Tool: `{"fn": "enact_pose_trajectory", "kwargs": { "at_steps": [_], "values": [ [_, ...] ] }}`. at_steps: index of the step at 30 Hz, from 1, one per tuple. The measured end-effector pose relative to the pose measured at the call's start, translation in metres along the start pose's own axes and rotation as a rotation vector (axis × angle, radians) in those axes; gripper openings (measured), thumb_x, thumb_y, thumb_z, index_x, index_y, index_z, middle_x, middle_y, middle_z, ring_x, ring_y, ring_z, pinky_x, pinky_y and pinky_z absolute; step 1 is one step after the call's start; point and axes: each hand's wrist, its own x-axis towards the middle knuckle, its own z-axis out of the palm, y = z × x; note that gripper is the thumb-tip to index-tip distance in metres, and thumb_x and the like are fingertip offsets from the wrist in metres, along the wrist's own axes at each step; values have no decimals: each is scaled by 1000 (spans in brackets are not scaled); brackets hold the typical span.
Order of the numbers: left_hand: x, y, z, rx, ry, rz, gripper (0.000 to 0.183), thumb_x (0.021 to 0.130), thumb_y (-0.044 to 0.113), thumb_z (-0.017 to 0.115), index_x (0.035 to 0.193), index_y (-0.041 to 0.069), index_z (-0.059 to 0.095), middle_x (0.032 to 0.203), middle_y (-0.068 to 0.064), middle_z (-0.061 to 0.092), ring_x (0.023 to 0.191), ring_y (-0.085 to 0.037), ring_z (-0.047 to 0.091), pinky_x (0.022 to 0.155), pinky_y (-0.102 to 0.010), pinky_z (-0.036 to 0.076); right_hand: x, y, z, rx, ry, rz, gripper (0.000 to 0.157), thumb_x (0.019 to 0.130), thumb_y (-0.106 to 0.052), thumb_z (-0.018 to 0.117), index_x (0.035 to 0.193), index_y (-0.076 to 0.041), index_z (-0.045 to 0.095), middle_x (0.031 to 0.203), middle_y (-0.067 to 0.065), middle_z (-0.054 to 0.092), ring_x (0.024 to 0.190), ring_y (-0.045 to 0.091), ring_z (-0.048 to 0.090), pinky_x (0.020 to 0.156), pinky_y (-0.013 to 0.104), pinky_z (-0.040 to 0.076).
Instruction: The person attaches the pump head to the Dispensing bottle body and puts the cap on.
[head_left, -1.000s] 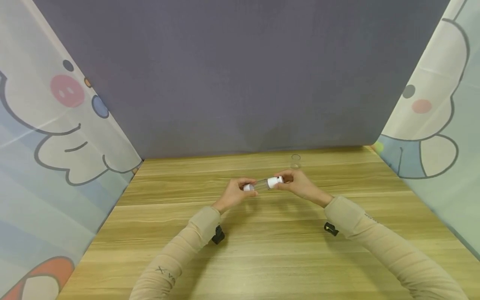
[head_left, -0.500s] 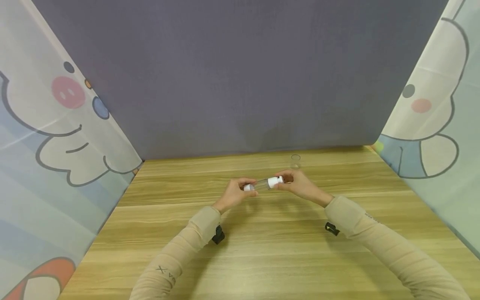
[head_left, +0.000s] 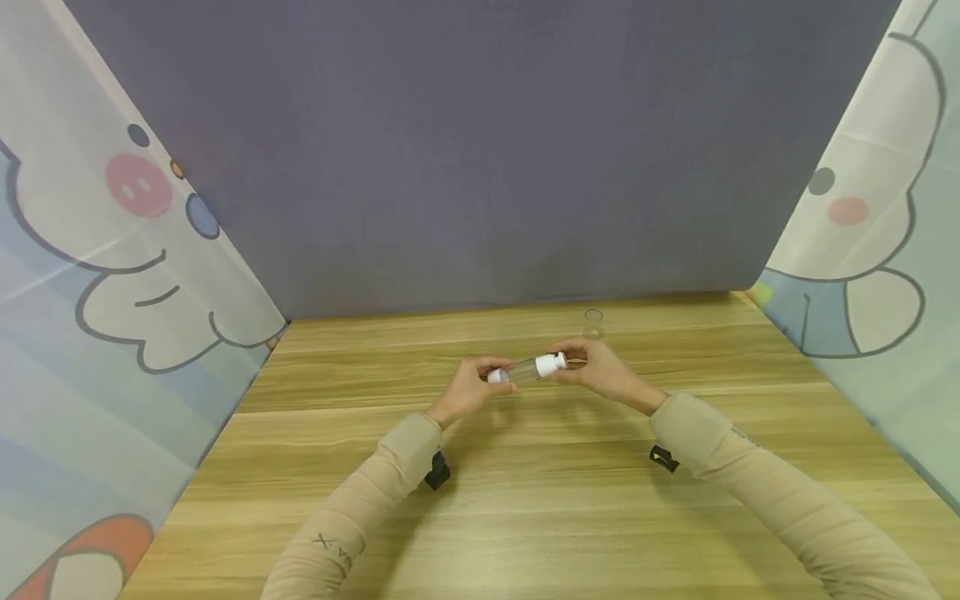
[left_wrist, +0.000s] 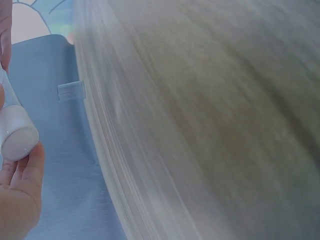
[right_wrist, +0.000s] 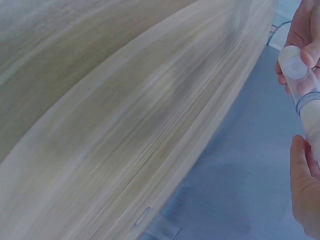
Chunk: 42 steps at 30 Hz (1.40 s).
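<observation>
A small clear bottle (head_left: 525, 370) with white ends is held slantwise above the table, its right end a little higher. My left hand (head_left: 467, 392) grips it around the white base (left_wrist: 19, 142), thumb on the near side. At the other end my right hand (head_left: 606, 375) holds the white top (head_left: 551, 364) between thumb and fingers. In the right wrist view the transparent body (right_wrist: 304, 90) shows a white piece inside near the base. Behind the right hand, a clear cap-like cup (head_left: 593, 323) stands on the table.
The wooden table (head_left: 525, 500) reaches back to a dark grey partition (head_left: 480, 167). Curtains with cartoon figures hang on the left (head_left: 90, 350) and right (head_left: 862, 250). Black wrist devices sit under the left cuff (head_left: 437, 472) and the right cuff (head_left: 663, 457).
Fingers of the right hand have shifted slightly at the white top, so more of its tip shows. The left hand and the bottle stay almost where they were.
</observation>
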Motion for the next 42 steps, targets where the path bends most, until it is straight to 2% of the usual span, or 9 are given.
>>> {"fn": "enact_pose_trajectory", "kwargs": {
  "at_steps": [6,11,15,20,27,34,42],
  "values": [
    [0,0,0,3,1,-11,43,91,2,72,130,-13,59,129,-32,58,109,-31,62,91,-35,54,0,0,2,-14,5,-13,40,91,4,69,128,16,57,127,32,55,116,46,58,88,37,56],
    [13,-23,1,-10,-9,-13,44,91,1,72,131,-12,59,132,-32,57,112,-34,62,92,-36,54,-1,0,2,-23,1,-19,40,91,4,69,127,17,57,124,32,56,113,45,60,86,35,57],
    [19,-35,3,-15,15,-20,46,91,5,74,132,-9,60,133,-29,57,112,-31,62,92,-35,54,-2,0,1,-8,-3,-33,40,92,0,70,126,16,58,121,30,58,110,42,61,85,34,57],
    [19,-38,6,-21,48,-16,47,89,8,77,132,-5,62,131,-24,60,111,-29,62,91,-35,54,-4,0,-1,-9,-4,-73,41,92,-9,73,124,14,61,115,26,60,105,36,64,81,33,58],
    [18,-37,6,-13,58,-12,44,88,9,78,129,-2,65,127,-18,65,106,-26,64,88,-33,55,-2,0,-2,-21,0,18,42,93,-6,71,128,14,58,116,27,61,109,40,62,85,38,57],
    [18,-37,7,-9,70,18,42,87,6,78,127,-3,67,125,-17,66,103,-24,65,87,-33,55,-1,-1,0,-56,15,14,41,93,-6,71,126,15,59,114,25,63,107,37,64,83,35,57],
    [18,-37,8,-15,84,23,40,87,3,78,125,-2,68,125,-17,67,105,-27,65,88,-34,55,0,1,0,-72,33,36,40,92,-8,73,125,12,62,112,21,65,108,37,64,85,39,56]
  ]
}}
